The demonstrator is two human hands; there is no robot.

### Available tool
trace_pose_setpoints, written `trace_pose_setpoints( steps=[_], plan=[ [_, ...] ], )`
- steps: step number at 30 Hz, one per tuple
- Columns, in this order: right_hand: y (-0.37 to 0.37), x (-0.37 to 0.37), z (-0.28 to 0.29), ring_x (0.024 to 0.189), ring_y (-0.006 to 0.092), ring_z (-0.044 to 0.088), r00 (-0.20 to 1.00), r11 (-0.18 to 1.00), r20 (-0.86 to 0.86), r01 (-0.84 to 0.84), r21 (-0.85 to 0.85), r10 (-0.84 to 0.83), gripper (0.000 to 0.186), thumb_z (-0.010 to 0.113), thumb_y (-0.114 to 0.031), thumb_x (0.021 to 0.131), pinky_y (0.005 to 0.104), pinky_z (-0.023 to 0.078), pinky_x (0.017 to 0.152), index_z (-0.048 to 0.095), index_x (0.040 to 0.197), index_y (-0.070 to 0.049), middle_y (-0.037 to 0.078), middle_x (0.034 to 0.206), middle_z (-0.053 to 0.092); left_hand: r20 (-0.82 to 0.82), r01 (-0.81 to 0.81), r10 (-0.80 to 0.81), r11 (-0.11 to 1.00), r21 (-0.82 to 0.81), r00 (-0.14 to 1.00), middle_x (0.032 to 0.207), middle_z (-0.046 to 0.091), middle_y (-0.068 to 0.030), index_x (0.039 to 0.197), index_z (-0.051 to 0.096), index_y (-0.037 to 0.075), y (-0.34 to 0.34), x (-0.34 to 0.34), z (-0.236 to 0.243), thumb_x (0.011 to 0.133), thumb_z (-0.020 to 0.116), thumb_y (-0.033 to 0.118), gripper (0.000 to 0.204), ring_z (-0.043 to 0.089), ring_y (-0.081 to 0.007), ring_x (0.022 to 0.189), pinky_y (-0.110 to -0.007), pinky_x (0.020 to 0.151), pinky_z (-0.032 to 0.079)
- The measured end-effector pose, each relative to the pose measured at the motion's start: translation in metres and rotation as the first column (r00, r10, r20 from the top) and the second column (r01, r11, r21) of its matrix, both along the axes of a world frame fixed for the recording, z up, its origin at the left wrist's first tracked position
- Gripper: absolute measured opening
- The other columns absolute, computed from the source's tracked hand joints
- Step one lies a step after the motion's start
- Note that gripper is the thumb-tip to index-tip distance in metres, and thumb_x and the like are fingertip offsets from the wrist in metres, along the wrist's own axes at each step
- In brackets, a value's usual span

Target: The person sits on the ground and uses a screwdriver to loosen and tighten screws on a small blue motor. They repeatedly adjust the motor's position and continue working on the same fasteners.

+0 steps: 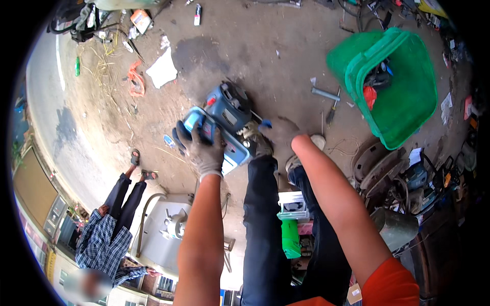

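My left hand (201, 148), in a grey work glove with dark fingers, grips the light-blue, flat-sided part of a machine housing (236, 152). Its fingers curl over the upper edge, and motion smears them a little. Against this part lies a dark blue-grey motor-like body (229, 109) with a red button, on the dirt ground. The machine's exact kind cannot be told. My right arm (337, 194) reaches in from the lower right, bare below a red sleeve. It ends in a rounded shape above my shoe (317, 141), apart from the machine; no right hand shows.
A green plastic bin (413, 115) lies tipped to the right with dark items inside. A screwdriver (332, 112) and a grey metal tool (325, 94) lie before it. Left stands a white basin (161, 234); a person in a checked shirt (102, 237) is beyond. Scrap crowds the right.
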State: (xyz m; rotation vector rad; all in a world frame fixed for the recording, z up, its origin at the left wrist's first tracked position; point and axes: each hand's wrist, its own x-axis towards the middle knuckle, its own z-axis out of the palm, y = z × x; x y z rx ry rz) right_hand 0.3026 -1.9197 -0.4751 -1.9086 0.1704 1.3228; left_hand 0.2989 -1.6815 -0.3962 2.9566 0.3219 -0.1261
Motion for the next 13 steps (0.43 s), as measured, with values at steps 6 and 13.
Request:
trace_pose_setpoints(
  steps=[6, 13],
  plan=[
    [0.006, 0.013, 0.021, 0.105, 0.0417, 0.069, 0.997, 0.997, -0.065, 0.049, -0.053, -0.052, 0.054, 0.053, -0.054, 0.097, 0.0477, 0.052, 0.096, 0.077, 0.106, -0.007, 0.025, 0.105, 0.074, -0.032, -0.063, 0.062, 0.997, -0.051, 0.998, 0.159, 0.037, -0.0256, 0.131, 0.064, 0.012, -0.006, 0.01, -0.002, 0.077, 0.084, 0.035, 0.062, 0.03, -0.0471, 0.149, -0.055, 0.121, 0.028],
    [-0.129, -0.129, 0.225, 0.096, 0.0343, 0.072, 0.889, 0.902, -0.214, 0.427, 0.064, -0.406, 0.048, 0.055, -0.048, 0.101, 0.0496, 0.053, 0.09, 0.073, 0.108, -0.003, 0.019, 0.097, 0.074, -0.018, -0.023, 0.023, 1.0, 0.005, 1.0, 0.157, 0.041, -0.0261, 0.132, 0.065, 0.012, 0.002, 0.011, -0.001, 0.075, 0.086, 0.043, 0.069, 0.035, -0.0467, 0.147, -0.054, 0.121, 0.03]
  ],
)
